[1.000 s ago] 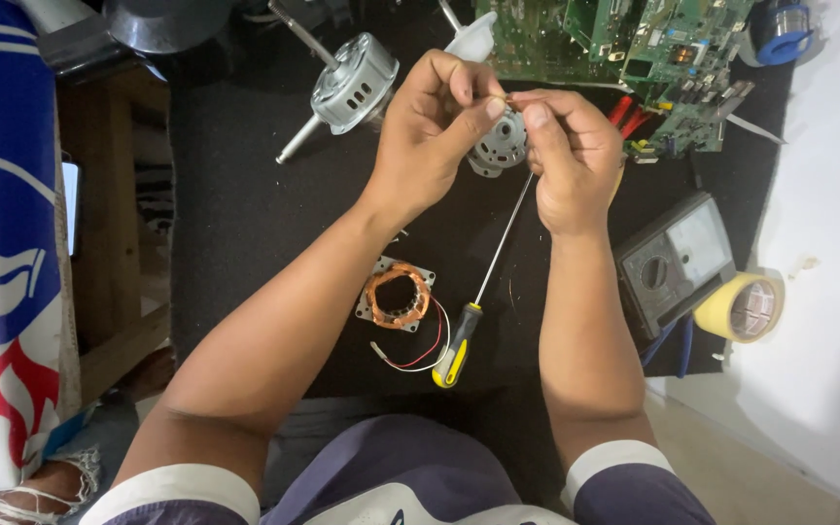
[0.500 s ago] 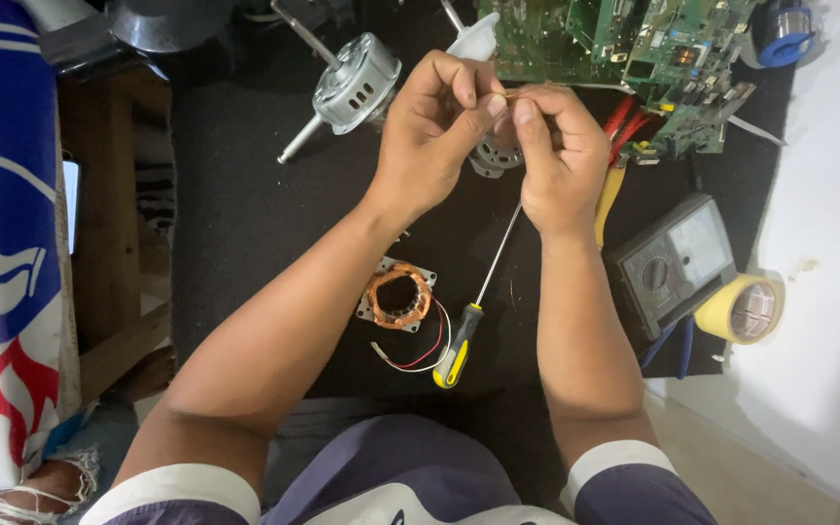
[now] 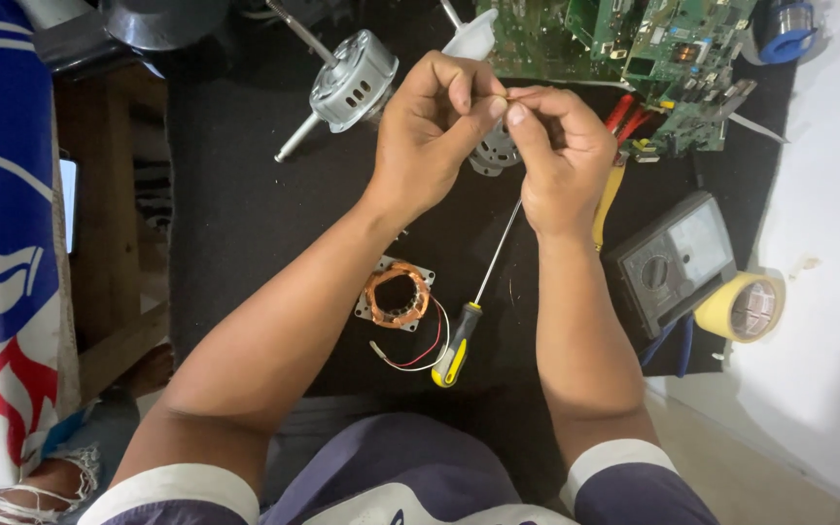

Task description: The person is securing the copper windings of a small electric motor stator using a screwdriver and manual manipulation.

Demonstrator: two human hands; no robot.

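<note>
A person's two hands meet fingertip to fingertip above a black work mat (image 3: 245, 224), pinching something too small to make out between them. The left hand (image 3: 435, 131) has its fingers curled in, thumb and forefinger pressed together at the tips; the right hand (image 3: 556, 151) is likewise closed, its thumb and forefinger nipped against those of the left. Whatever they grip is hidden by the fingers, held up over the mat's far half, just in front of a small metal motor part (image 3: 495, 151) that peeks out between the wrists.

Below the hands, between the forearms, a screwdriver (image 3: 478, 297) with a black-and-yellow handle lies slanted on the mat, its shaft pointing up toward the right hand. Just beside its handle sits a copper-wound stator (image 3: 398, 295) on a square metal plate, with thin red and white leads looping toward the screwdriver's grip.

Farther out, a silver fan motor (image 3: 350, 83) with a long shaft rests on the mat left of the left hand. Green circuit boards (image 3: 653, 49) crowd the far edge, with red-handled pliers (image 3: 629, 112) near them. To the right of the right forearm stands a grey analogue multimeter (image 3: 673, 262), and just beside it a roll of yellow tape (image 3: 741, 306) on the white surface. A blue spool (image 3: 789, 24) sits at the far right corner.
</note>
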